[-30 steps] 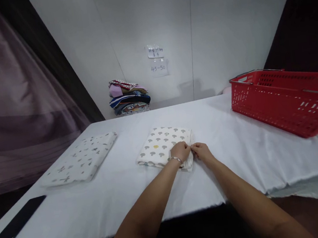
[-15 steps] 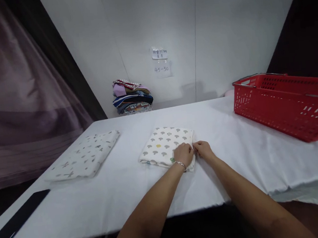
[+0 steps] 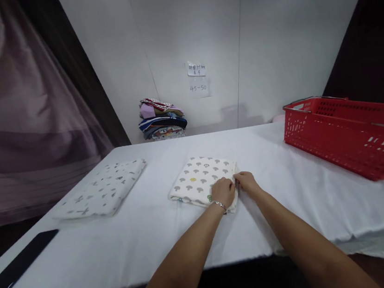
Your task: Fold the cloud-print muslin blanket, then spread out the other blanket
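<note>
A folded white cloth [image 3: 199, 176] with grey mushroom prints, plus a yellow and a green one, lies flat on the white-covered table. On its right part rests my left hand [image 3: 223, 191], with a bracelet at the wrist. Its fingers are curled in at the cloth's right edge, their tips partly hidden. My right hand [image 3: 246, 183] pinches that same edge from outside, close beside the left. Further left lies a second folded white cloth [image 3: 108, 188] with small grey prints, apart from both hands.
A red plastic basket [image 3: 339, 144] with metal handles stands at the table's right. Several folded fabrics [image 3: 162, 118] are stacked by the back wall, left of paper signs [image 3: 198, 81]. A flat black object [image 3: 21, 264] lies at the front left of the tablecloth [image 3: 148, 243].
The view has shifted slightly, so the scene sits a little lower. Both hands stay at the right edge of the mushroom-print cloth, nearly unmoved.
</note>
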The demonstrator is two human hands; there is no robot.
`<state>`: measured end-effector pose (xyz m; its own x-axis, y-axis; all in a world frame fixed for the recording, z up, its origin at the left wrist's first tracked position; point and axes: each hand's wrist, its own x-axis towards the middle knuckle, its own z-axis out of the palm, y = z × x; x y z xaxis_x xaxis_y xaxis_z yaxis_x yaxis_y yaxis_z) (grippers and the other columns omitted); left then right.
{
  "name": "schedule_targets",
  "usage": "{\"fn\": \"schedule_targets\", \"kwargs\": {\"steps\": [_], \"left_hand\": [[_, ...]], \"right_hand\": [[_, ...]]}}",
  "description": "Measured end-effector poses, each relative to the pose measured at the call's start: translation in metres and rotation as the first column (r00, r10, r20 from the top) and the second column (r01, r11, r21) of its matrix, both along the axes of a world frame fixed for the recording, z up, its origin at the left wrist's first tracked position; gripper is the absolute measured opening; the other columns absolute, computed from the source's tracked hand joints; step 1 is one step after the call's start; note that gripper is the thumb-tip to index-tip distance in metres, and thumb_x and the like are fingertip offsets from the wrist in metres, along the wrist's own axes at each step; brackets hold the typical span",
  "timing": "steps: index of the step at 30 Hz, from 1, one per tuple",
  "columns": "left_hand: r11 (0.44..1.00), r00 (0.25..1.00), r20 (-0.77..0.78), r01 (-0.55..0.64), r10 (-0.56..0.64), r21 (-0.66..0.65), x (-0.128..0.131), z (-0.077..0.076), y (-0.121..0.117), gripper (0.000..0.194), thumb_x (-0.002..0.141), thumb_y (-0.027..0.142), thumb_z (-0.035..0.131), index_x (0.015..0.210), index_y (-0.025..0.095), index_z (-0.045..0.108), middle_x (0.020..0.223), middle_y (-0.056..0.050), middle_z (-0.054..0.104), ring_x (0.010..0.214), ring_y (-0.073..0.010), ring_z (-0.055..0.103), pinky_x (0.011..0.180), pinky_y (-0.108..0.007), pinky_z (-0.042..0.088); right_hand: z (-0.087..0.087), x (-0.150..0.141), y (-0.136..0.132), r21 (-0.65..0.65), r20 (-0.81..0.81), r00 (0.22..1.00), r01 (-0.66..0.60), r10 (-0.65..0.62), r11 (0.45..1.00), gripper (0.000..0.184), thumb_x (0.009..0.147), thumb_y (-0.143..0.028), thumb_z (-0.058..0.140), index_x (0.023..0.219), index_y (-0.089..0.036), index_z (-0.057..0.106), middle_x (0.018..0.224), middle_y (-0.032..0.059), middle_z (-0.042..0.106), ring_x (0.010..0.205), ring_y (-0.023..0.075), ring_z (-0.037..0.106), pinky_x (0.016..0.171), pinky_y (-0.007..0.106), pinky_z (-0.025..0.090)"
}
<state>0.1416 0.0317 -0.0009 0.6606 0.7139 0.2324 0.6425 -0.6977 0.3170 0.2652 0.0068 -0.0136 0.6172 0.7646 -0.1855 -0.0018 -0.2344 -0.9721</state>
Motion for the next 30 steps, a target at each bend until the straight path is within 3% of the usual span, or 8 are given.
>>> {"fn": "schedule_targets", "kwargs": {"steps": [5, 10, 14, 19, 22, 25, 27, 30], "left_hand": [[0.996, 1.0, 0.01, -0.01, 0.011, -0.087, -0.003, 0.007, 0.006, 0.021, 0.086, 0.028, 0.042, 0.083, 0.021, 0.061, 0.092, -0.002, 0.06, 0.088, -0.0162, 0.054, 0.074, -0.029, 0.04], [0.996, 0.999, 0.026, 0.045, -0.048, 0.082, -0.01, 0.005, 0.006, 0.021, 0.085, 0.028, 0.044, 0.102, 0.022, 0.055, 0.115, -0.004, 0.054, 0.109, -0.0201, 0.044, 0.09, -0.037, 0.034], [0.988, 0.997, 0.019, 0.076, -0.079, 0.135, -0.013, -0.003, 0.003, 0.023, 0.087, 0.027, 0.04, 0.105, 0.023, 0.053, 0.119, -0.003, 0.052, 0.112, -0.0204, 0.042, 0.092, -0.039, 0.032], [0.991, 0.997, 0.036, 0.065, -0.069, 0.12, -0.011, -0.005, 0.002, 0.022, 0.086, 0.029, 0.042, 0.104, 0.024, 0.054, 0.119, -0.003, 0.052, 0.112, -0.0199, 0.042, 0.093, -0.039, 0.032], [0.994, 0.995, 0.033, 0.094, -0.095, 0.047, -0.016, -0.001, 0.004, 0.021, 0.084, 0.028, 0.044, 0.101, 0.024, 0.057, 0.116, -0.001, 0.055, 0.111, -0.0183, 0.043, 0.093, -0.037, 0.034], [0.993, 0.993, 0.052, 0.101, -0.105, 0.067, -0.034, 0.003, 0.008, 0.02, 0.083, 0.026, 0.047, 0.1, 0.024, 0.058, 0.113, -0.001, 0.057, 0.111, -0.0184, 0.045, 0.093, -0.037, 0.034], [0.99, 0.995, 0.06, 0.072, -0.08, 0.119, -0.055, 0.004, 0.013, 0.018, 0.084, 0.028, 0.047, 0.099, 0.024, 0.058, 0.112, -0.002, 0.058, 0.111, -0.0191, 0.044, 0.095, -0.039, 0.032], [0.989, 0.997, 0.065, 0.022, -0.032, 0.145, -0.098, -0.001, 0.026, 0.023, 0.087, 0.035, 0.046, 0.103, 0.024, 0.056, 0.116, -0.003, 0.057, 0.114, -0.0191, 0.044, 0.099, -0.041, 0.029]], "right_hand": [[-0.001, 0.004, -0.001, -0.011, -0.005, 1.0, -0.018, 0.018, 1.0, 0.021, 0.068, -0.025, 0.055, 0.051, -0.018, 0.046, 0.034, -0.0069, 0.039, 0.031, 0.0061, 0.033, 0.032, 0.019, 0.023], [0.009, 0.011, 0.008, -0.033, -0.008, 1.0, -0.029, 0.029, 0.999, 0.027, 0.071, -0.029, 0.056, 0.049, -0.018, 0.044, 0.034, -0.006, 0.039, 0.031, 0.0058, 0.033, 0.031, 0.018, 0.023], [0.016, 0.018, 0.022, -0.062, 0.013, 1.0, -0.022, 0.023, 0.998, 0.028, 0.072, -0.028, 0.055, 0.049, -0.019, 0.042, 0.037, -0.0062, 0.038, 0.032, 0.0056, 0.032, 0.032, 0.019, 0.022], [0.015, 0.023, 0.023, -0.098, 0.14, 0.989, -0.032, 0.045, 0.995, 0.021, 0.069, -0.027, 0.056, 0.052, -0.019, 0.046, 0.04, -0.0058, 0.04, 0.035, 0.0074, 0.035, 0.036, 0.021, 0.026], [0.016, 0.025, 0.018, -0.094, 0.267, 0.962, -0.026, 0.05, 0.995, 0.013, 0.067, -0.028, 0.057, 0.066, -0.016, 0.057, 0.049, -0.0021, 0.051, 0.046, 0.0118, 0.046, 0.045, 0.023, 0.036], [0.015, 0.015, 0.01, 0.021, 0.52, 0.851, -0.089, 0.065, 0.996, 0.033, 0.07, -0.037, 0.055, 0.095, -0.017, 0.061, 0.075, 0.0033, 0.063, 0.069, 0.0176, 0.057, 0.063, 0.028, 0.044], [0.009, 0.0, 0.0, 0.08, 0.69, 0.712, -0.25, 0.128, 0.965, 0.043, 0.077, -0.044, 0.048, 0.109, -0.017, 0.057, 0.098, 0.0081, 0.064, 0.088, 0.0206, 0.058, 0.076, 0.033, 0.046], [-0.005, -0.022, -0.015, -0.081, 0.835, 0.449, -0.474, 0.319, 0.877, 0.05, 0.082, -0.049, 0.042, 0.12, -0.018, 0.052, 0.127, 0.0117, 0.051, 0.118, 0.0245, 0.044, 0.096, 0.042, 0.036]]}}
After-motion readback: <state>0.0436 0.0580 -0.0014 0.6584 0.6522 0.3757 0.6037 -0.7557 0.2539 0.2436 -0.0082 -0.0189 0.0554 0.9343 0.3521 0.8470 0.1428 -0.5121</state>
